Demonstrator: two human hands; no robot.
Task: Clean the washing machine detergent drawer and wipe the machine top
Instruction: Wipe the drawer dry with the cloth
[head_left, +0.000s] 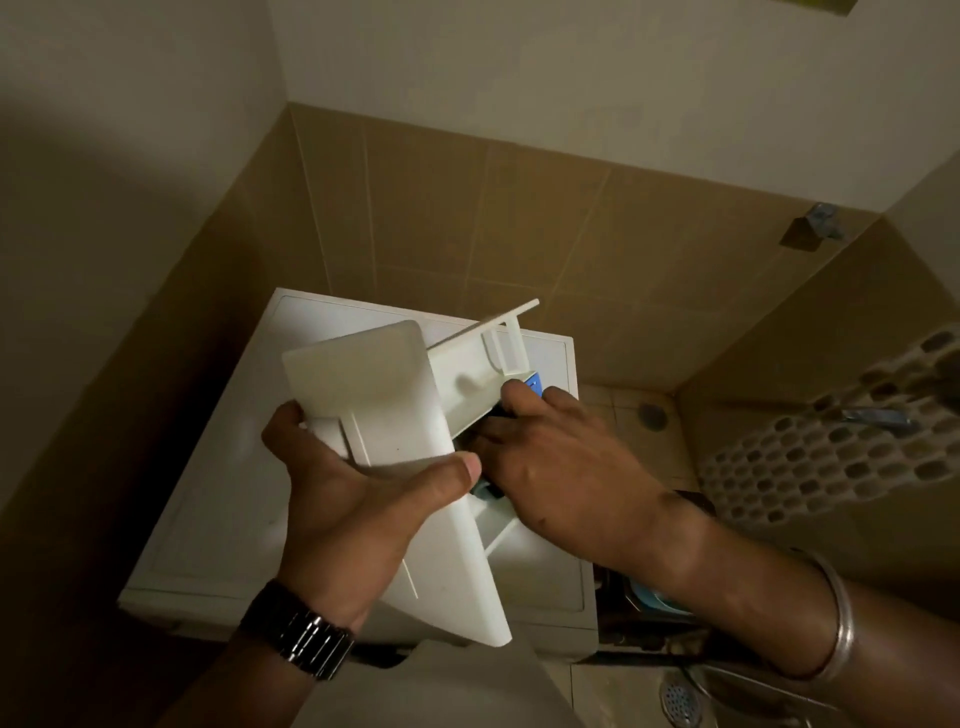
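The left hand (358, 493) grips the white rigid plastic detergent drawer (415, 431); the right hand (550, 457) reaches inside, its grip hidden. The drawer looks light and slippery; best held by its side walls.

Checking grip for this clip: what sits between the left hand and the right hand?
Head view: the detergent drawer, gripped by left hand; right hand reaches inside.

detergent drawer (395, 415): white, blue insert (533, 385)
washing machine top (218, 519): white
wall tiles (519, 218): tan, pale grout grid
watch (304, 636): black
bangle (836, 618): silver
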